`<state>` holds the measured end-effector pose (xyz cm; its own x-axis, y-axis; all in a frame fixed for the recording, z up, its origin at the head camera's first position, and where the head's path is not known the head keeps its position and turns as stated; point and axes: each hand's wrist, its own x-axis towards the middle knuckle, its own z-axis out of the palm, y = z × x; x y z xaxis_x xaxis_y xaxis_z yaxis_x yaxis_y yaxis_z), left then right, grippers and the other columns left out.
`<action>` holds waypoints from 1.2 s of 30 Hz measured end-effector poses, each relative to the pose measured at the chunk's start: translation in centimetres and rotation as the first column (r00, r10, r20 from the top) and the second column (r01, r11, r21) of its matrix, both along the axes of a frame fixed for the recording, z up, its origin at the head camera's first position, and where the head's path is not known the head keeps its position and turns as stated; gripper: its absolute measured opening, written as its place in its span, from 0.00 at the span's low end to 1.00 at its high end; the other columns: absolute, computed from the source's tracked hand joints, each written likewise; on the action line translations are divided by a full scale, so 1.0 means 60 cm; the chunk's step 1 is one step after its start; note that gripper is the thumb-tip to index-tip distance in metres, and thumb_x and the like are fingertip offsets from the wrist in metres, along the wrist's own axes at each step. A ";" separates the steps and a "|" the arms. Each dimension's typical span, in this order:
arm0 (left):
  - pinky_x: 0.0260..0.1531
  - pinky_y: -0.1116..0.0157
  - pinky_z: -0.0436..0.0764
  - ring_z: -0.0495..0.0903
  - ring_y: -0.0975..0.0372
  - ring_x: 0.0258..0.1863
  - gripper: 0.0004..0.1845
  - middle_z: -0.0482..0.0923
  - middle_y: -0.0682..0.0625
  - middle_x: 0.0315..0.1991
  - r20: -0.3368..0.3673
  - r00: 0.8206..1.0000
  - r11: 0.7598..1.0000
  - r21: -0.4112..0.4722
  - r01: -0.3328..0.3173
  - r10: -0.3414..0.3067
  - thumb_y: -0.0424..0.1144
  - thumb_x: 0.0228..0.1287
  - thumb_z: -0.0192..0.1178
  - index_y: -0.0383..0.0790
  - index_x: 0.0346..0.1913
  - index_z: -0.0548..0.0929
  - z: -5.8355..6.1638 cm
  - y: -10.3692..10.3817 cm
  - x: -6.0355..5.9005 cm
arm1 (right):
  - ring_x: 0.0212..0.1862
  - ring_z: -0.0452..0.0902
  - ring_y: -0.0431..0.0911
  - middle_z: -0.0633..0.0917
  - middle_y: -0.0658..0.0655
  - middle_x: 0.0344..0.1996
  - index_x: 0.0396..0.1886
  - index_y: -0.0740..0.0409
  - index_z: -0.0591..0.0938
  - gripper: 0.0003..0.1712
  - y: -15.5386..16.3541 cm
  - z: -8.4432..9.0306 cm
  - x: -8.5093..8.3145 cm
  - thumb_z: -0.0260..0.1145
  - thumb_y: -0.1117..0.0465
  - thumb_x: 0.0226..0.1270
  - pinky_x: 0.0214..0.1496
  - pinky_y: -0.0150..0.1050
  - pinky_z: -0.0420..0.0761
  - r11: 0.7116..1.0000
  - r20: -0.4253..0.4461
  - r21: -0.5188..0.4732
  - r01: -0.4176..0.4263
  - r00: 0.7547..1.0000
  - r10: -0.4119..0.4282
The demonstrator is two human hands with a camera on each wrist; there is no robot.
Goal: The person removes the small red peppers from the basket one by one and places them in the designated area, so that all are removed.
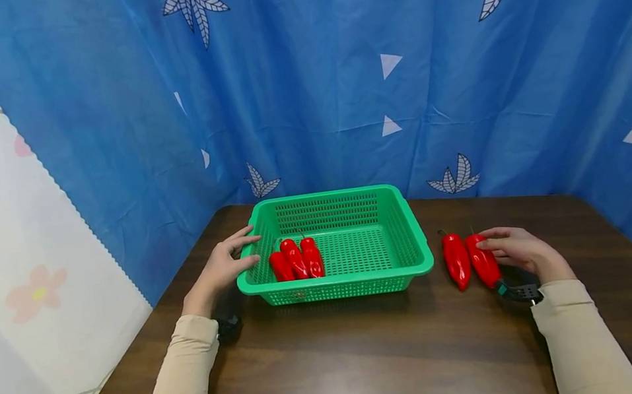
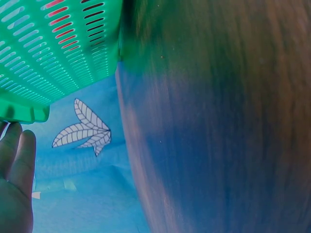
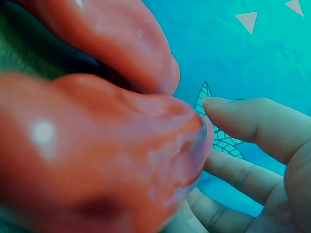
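Right of centre in the head view, the right hand (image 1: 517, 250) curls its fingers against the nearer of two red peppers (image 1: 483, 260) lying side by side on the dark wooden table (image 1: 374, 362); its neighbour pepper (image 1: 457, 260) sits just left, touching or nearly so. Right wrist view: thumb tip on the glossy skin, fingers cupped beneath — a grip forming, not yet a lift. Left hand (image 1: 223, 267), fingers relaxed and straight, rests against the left rim of the green slotted basket (image 1: 417, 237), mid-frame. Three more red peppers (image 1: 296, 261) lie bunched in the basket's lower-left corner. Judgement: peppers look smooth, waxy, likely light and firm; slippery under a pinch. Best hold is around the thick middle of the body, not the thin stem or tapered tip. Blue leaf-print curtain (image 1: 336, 74) fills the upper frame.
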<state>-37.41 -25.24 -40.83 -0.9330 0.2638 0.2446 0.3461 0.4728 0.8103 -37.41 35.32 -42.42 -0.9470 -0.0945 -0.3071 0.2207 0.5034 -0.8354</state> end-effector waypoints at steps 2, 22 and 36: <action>0.66 0.44 0.73 0.56 0.44 0.78 0.26 0.57 0.42 0.79 -0.009 1.000 1.000 -0.009 0.004 -0.004 0.34 0.67 0.63 0.34 0.67 0.76 0.000 0.001 -0.002 | 0.43 0.81 0.36 0.67 0.76 0.68 0.76 0.73 0.54 0.45 0.004 0.002 0.002 0.60 0.49 0.74 0.56 0.40 0.85 1.000 -0.003 -0.004 0.004 1.000 -0.004; 0.70 0.44 0.68 0.52 0.44 0.79 0.26 0.57 0.42 0.79 -0.007 1.000 1.000 0.003 0.015 -0.015 0.34 0.67 0.63 0.33 0.67 0.76 0.004 0.002 -0.001 | 0.41 0.81 0.37 0.75 0.69 0.60 0.73 0.76 0.56 0.44 0.003 0.009 0.011 0.63 0.51 0.73 0.52 0.36 0.87 1.000 -0.006 -0.012 0.014 1.000 -0.014; 0.70 0.41 0.67 0.52 0.41 0.78 0.27 0.55 0.38 0.79 0.018 1.000 1.000 0.003 0.008 -0.008 0.32 0.67 0.62 0.30 0.68 0.74 0.018 0.005 0.019 | 0.41 0.81 0.37 0.76 0.72 0.59 0.72 0.79 0.55 0.46 0.006 0.013 0.013 0.61 0.50 0.73 0.52 0.38 0.87 1.000 0.006 0.018 0.024 1.000 -0.025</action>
<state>-36.30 -24.93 -39.73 -0.9351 0.2709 0.2284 0.3352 0.4673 0.8181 -36.65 35.70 -41.64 -0.9470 -0.0658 -0.3143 0.2382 0.5124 -0.8250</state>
